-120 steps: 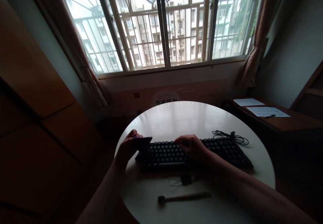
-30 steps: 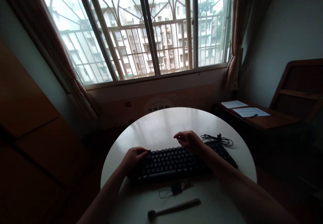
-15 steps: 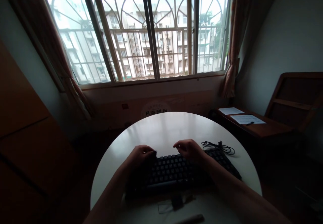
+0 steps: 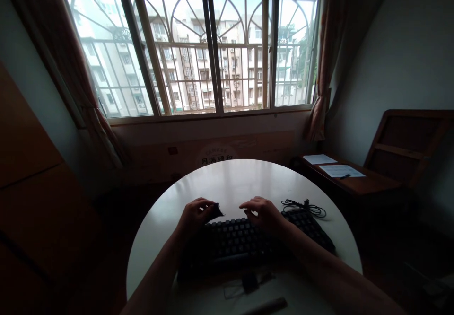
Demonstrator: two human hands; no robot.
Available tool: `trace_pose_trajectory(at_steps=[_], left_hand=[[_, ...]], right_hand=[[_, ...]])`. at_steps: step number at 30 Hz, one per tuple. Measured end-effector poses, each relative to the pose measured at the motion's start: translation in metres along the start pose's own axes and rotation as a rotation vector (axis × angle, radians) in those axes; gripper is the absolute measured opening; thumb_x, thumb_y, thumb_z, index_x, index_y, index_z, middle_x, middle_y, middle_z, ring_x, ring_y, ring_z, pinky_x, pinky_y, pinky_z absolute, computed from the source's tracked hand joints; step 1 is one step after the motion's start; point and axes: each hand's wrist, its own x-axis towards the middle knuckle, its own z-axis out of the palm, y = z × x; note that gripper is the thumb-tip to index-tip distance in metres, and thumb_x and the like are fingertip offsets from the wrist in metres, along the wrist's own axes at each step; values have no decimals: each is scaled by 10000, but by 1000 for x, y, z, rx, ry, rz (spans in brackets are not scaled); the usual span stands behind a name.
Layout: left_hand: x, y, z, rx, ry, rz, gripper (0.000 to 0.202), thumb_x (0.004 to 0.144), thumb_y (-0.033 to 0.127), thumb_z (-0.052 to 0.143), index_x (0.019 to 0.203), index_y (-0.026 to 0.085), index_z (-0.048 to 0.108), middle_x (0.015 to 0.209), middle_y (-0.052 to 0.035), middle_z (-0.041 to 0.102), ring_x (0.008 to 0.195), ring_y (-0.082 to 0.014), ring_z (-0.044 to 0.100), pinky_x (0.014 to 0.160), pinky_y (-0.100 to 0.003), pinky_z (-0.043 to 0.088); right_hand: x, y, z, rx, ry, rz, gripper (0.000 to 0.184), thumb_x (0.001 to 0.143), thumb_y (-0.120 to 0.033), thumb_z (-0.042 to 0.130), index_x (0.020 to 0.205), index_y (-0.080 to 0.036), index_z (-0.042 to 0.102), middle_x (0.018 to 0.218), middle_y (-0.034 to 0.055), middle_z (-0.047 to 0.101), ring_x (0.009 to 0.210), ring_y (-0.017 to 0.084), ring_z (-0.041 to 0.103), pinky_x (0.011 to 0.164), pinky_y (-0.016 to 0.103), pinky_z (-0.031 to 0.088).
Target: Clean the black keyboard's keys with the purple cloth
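Note:
A black keyboard (image 4: 234, 239) lies across the round white table, partly hidden by both forearms. Over its upper left edge, my left hand (image 4: 195, 213) is closed on a small black brush (image 4: 215, 211), whose bristly edge points right. My right hand (image 4: 261, 213) hovers above the keyboard's top row, right of the middle. Its index finger and thumb reach left, a little apart, and I see nothing between them.
A coiled black cable (image 4: 307, 208) lies behind the keyboard's right end. Nearer me are a small dark block with thin wire loops (image 4: 249, 282) and a dark stick-like object (image 4: 266, 307). Papers (image 4: 341, 170) and a pen (image 4: 344, 177) rest on a wooden chair at right.
My left hand has turned and lifted slightly, so more of the black brush shows. The right fingers have shifted a little left and spread slightly. The camera view has moved slightly.

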Motion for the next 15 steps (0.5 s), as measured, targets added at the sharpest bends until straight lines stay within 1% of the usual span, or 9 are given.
trace_pose_trajectory(at_steps=[3,6,8,10,12,15], left_hand=[[0,-1,-1,22,26,109,299,887,430,636,948,181,789,947,-102,713,753,-201,690,646,-312,589],[-3,7,1,84,41,302,239,919,389,633,1007,228,786,964,-80,697,815,-195,688,688,-316,599],[-7,16,5,148,74,422,199,931,355,637,1024,259,784,961,-68,686,830,-189,680,701,-318,601],[-11,27,11,208,107,493,180,943,326,628,1005,271,787,954,-65,674,796,-172,665,672,-297,593],[-14,37,18,251,98,533,188,957,313,609,987,271,790,957,-67,668,761,-157,651,636,-274,582],[-16,46,25,280,52,583,203,970,303,589,984,276,789,943,-61,668,762,-156,653,611,-254,572]], right_hand=[[2,-6,2,-29,-5,-76,233,891,-152,637,1078,-225,757,915,62,752,864,229,637,819,363,489],[3,-14,4,-63,17,-164,193,904,-210,674,1081,-241,746,962,51,755,911,236,636,895,412,458],[3,-20,6,-73,30,-207,174,917,-247,677,1081,-250,737,953,40,755,917,236,637,898,422,449],[4,-25,7,-71,15,-233,154,925,-275,671,1066,-253,730,931,31,753,910,234,640,881,416,449],[4,-27,9,-75,-9,-259,138,923,-314,671,1023,-237,725,898,35,749,891,237,643,857,410,454],[3,-28,13,-81,-13,-288,179,908,-386,679,937,-214,718,841,46,738,844,242,642,817,400,462]])
